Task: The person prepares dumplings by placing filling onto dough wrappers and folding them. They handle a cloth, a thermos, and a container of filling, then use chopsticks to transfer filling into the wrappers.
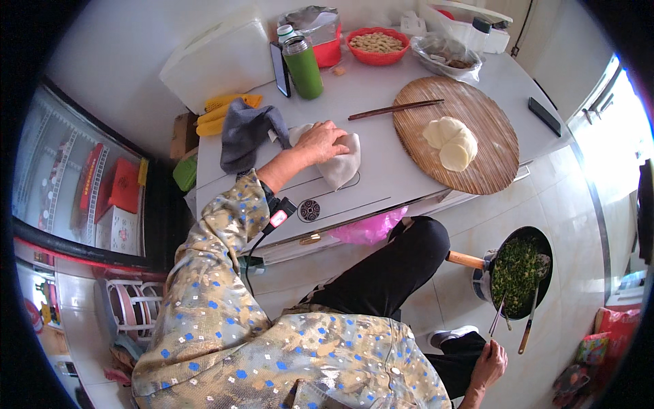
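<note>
My left hand [323, 142] grips a white cloth [341, 166] on the white tabletop, and part of the cloth is hidden under the fingers. A grey-blue towel [250, 135] lies beside that wrist. My right hand [490, 365] hangs by my knee with its fingers curled, and nothing shows in it. Round dough wrappers [452, 143] overlap in a pile on a round, ridged wooden board [490, 168]. Across the board's left rim lie wooden chopsticks [383, 110]. A black pan [547, 286] to my right holds chopped greens [516, 271] with a spatula [529, 324] and chopsticks [495, 322] in it.
Along the back stand a green bottle [306, 74], a propped phone [280, 69], a red basket of peanuts [377, 43] and a bagged bowl [449, 59]. A second phone [544, 116] lies near the right edge. A pink plastic bag [368, 227] hangs below the front edge.
</note>
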`<action>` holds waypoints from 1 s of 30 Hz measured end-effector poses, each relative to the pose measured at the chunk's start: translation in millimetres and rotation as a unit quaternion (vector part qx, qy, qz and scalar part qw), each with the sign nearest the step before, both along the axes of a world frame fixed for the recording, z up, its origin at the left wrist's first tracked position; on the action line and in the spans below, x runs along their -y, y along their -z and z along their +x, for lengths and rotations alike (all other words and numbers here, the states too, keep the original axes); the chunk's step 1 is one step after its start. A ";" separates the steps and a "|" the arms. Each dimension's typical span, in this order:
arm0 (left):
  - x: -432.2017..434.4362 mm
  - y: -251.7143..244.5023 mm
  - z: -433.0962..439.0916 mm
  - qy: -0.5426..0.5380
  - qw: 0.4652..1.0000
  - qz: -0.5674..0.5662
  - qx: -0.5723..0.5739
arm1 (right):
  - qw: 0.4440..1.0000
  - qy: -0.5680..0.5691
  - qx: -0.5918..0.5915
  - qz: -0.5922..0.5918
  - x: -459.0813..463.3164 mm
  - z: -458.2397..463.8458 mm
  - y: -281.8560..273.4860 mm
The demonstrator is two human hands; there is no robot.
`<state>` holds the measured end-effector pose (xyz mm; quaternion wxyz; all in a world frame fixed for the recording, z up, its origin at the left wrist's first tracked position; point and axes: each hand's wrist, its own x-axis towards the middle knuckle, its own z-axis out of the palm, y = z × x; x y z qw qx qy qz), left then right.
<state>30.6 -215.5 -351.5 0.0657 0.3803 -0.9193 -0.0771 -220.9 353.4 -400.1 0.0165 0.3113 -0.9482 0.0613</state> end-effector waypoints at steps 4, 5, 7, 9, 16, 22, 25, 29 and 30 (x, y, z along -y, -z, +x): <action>-8.2 10.1 4.3 -0.002 0.999 -0.008 -0.040 | 0.999 -0.030 -0.011 0.005 1.9 -1.2 2.7; -8.0 10.4 3.5 -0.005 0.999 -0.002 -0.050 | 0.999 -0.034 -0.014 0.003 2.3 -1.1 3.4; -8.3 9.7 2.4 -0.010 0.998 0.007 -0.061 | 0.999 -0.032 -0.018 0.000 2.3 -0.4 3.9; -9.6 7.6 2.7 -0.008 0.997 0.003 -0.077 | 1.000 -0.023 -0.020 -0.005 1.9 1.1 3.2; -16.9 0.4 -2.2 -0.030 0.991 0.048 -0.119 | 1.000 -0.016 -0.008 0.006 2.6 2.6 -2.0; -20.4 -23.6 -8.7 -0.032 0.940 0.035 -0.337 | 1.000 -0.022 -0.013 0.001 3.8 2.4 -1.8; -24.3 -43.7 -7.4 -0.007 0.908 0.020 -0.418 | 1.000 -0.021 -0.015 0.001 4.2 3.2 -1.6; -31.1 -69.2 -5.5 -0.006 0.884 0.028 -0.467 | 0.999 -0.035 -0.029 -0.011 5.4 2.6 -2.1; -32.4 -72.9 -5.4 -0.003 0.884 0.022 -0.467 | 0.998 -0.041 -0.032 -0.020 5.5 2.3 -2.1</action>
